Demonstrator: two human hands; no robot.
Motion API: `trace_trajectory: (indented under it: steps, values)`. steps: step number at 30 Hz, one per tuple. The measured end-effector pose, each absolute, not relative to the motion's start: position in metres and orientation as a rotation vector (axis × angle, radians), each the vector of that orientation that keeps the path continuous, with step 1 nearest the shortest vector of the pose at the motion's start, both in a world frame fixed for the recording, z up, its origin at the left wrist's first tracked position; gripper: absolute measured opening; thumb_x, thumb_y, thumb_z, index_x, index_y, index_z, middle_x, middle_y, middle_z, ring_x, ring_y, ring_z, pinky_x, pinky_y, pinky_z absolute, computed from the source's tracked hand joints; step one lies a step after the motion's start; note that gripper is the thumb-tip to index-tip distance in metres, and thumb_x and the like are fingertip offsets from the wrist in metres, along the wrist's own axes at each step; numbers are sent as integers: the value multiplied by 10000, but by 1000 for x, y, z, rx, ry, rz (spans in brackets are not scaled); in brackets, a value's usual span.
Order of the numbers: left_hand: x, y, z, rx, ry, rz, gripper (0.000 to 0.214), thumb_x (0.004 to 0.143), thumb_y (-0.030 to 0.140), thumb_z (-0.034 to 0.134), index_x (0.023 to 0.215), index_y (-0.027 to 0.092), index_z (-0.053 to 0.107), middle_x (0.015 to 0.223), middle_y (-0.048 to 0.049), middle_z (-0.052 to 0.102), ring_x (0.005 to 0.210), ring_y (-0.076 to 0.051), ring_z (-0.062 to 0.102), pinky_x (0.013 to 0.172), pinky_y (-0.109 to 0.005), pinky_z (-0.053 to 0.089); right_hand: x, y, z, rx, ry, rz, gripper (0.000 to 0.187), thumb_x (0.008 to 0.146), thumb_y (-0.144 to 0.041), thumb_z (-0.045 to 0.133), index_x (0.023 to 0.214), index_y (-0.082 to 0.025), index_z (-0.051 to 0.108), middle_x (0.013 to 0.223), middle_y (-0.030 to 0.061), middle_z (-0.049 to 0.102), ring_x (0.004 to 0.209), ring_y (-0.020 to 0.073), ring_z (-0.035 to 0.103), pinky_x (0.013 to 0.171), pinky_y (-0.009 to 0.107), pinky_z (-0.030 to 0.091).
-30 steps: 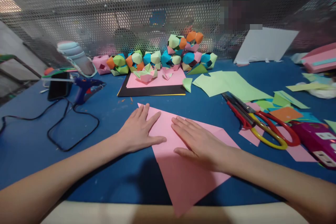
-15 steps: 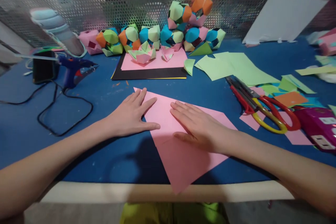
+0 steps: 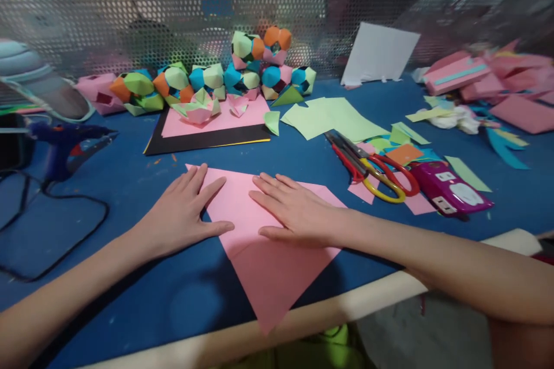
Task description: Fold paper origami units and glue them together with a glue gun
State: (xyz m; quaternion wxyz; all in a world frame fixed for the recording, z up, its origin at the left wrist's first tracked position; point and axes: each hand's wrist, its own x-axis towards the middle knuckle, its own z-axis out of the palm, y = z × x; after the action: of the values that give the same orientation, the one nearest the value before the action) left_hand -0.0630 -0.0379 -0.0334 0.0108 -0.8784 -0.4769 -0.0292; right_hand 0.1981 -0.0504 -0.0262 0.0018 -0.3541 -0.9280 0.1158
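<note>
A pink sheet of paper [image 3: 268, 268] lies folded on the blue table [image 3: 130, 184], one corner hanging over the near edge. My left hand [image 3: 184, 213] lies flat on its left part, fingers spread. My right hand [image 3: 294, 210] presses flat on its middle, fingers stretched toward the left. Neither hand holds anything.
Scissors [image 3: 372, 167] with red and yellow handles and a magenta power strip [image 3: 450, 193] lie right. Green paper sheets [image 3: 333, 118], a black and pink sheet stack [image 3: 208, 130] and folded paper balls [image 3: 242, 75] sit behind. A blue glue gun [image 3: 64, 141] with cable is left. A perforated metal screen [image 3: 173, 6] stands at the back.
The camera has swung to the right and tilted, so everything sits further left. Both hands stay flat on the pink paper in much the same pose.
</note>
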Motion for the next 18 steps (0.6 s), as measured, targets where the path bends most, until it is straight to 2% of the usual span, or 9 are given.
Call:
trace_trajectory:
  steps: [5,13,18]
  values:
    - [-57,-38,-22,-2678,-1548,86,969,692,818,400,1409,166,404,1499,-205,295,1350,-401,307,1082,-517,266,216,-54,-29,-1144,-2894,258,791,891,-595,369,1438,-28,292,1514,178,224,1416,280,184,1150,475,198]
    - [-47,-41,-7,-2636,-1553,278,982,698,808,408,1412,134,384,1475,-251,314,1333,-405,333,1035,-548,285,203,-56,0,-1175,-2860,137,645,909,-555,377,1282,-47,518,1351,213,505,1299,318,422,1118,536,230]
    - [-49,-44,-8,-2674,-1505,211,920,747,757,403,1431,144,342,1505,-181,297,1334,-409,325,1021,-550,296,154,-40,-11,-1011,-2862,226,726,926,-530,347,1405,16,338,1483,217,305,1391,327,245,1142,488,207]
